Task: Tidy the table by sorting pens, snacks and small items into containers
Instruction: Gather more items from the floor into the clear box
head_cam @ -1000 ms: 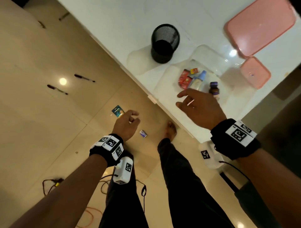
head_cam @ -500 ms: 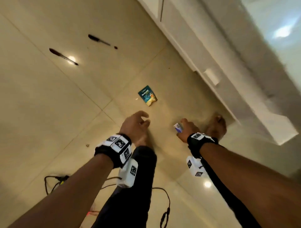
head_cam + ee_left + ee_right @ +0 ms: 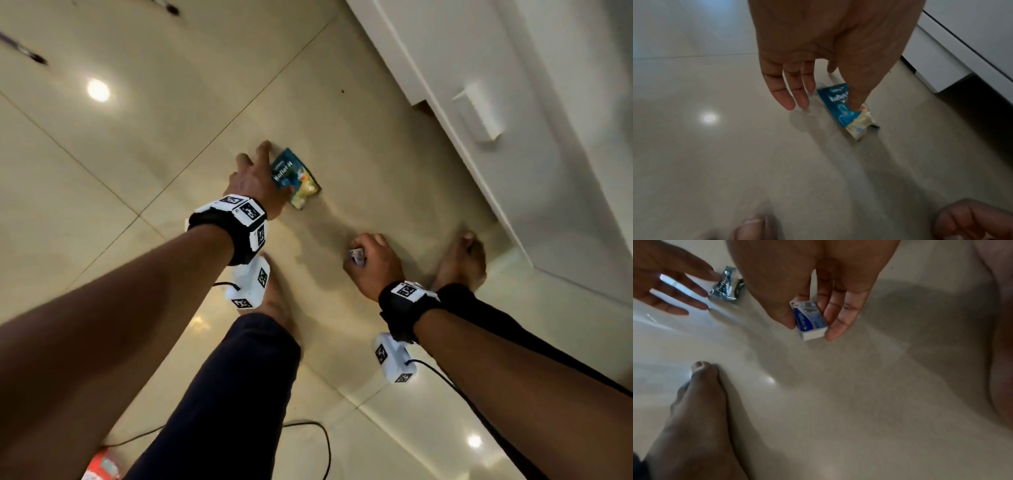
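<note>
A blue and yellow snack packet (image 3: 298, 180) lies flat on the tiled floor. My left hand (image 3: 270, 164) reaches down to it with fingers spread and nearly straight. In the left wrist view the thumb (image 3: 854, 102) rests on the snack packet (image 3: 846, 115) while the other fingers hang just left of it. My right hand (image 3: 368, 253) is low over the floor and pinches a small blue and white box (image 3: 356, 256). The right wrist view shows that box (image 3: 810, 319) between thumb and fingers, lifted slightly off the tiles.
Two dark pens (image 3: 24, 51) (image 3: 168, 7) lie on the floor at the far upper left. A white cabinet base (image 3: 513, 102) runs along the right. My bare feet (image 3: 460, 260) (image 3: 274, 298) stand close to both hands. A black cable (image 3: 318, 442) loops behind.
The view dropped from the tabletop to the floor. My right hand left the table, came down and took hold of the small box. My left hand moved forward onto the snack packet.
</note>
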